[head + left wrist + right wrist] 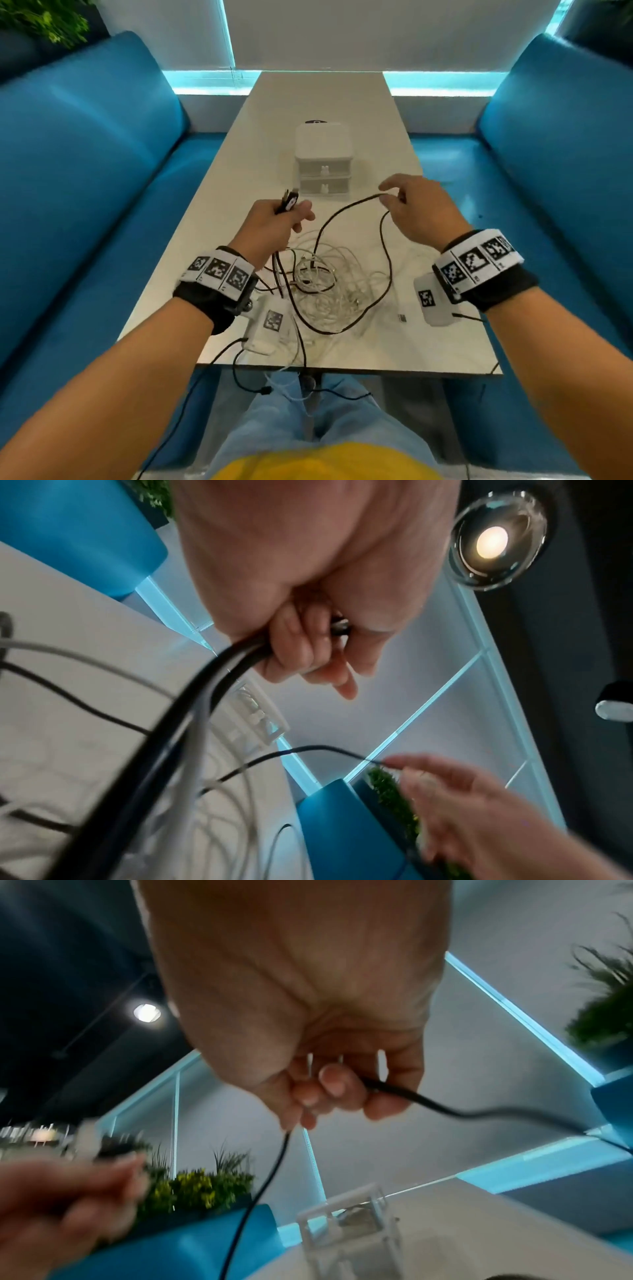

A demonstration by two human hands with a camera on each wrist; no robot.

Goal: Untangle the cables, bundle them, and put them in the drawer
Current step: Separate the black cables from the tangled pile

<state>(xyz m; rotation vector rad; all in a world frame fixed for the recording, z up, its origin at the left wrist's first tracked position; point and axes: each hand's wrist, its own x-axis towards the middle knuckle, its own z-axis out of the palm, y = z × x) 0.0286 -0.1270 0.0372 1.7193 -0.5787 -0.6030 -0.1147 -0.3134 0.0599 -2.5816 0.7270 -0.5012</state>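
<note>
A tangle of white cables (329, 287) and black cables lies on the near half of the white table (239, 164). My left hand (284, 219) is raised above the tangle and grips the plug ends (290, 201) of the black cables (205, 685), which hang from its fist. My right hand (407, 202) holds a loop of one black cable (346, 209) between curled fingers (329, 1085); both strands run back down into the tangle. A small white two-drawer box (323, 157) stands behind the hands, both drawers closed.
Blue bench seats (85, 171) flank the table on both sides. A white cable end with a plug (401, 317) lies near the right wrist. Some cables hang over the table's near edge (342, 371) onto my lap. A plant (44, 20) sits far left.
</note>
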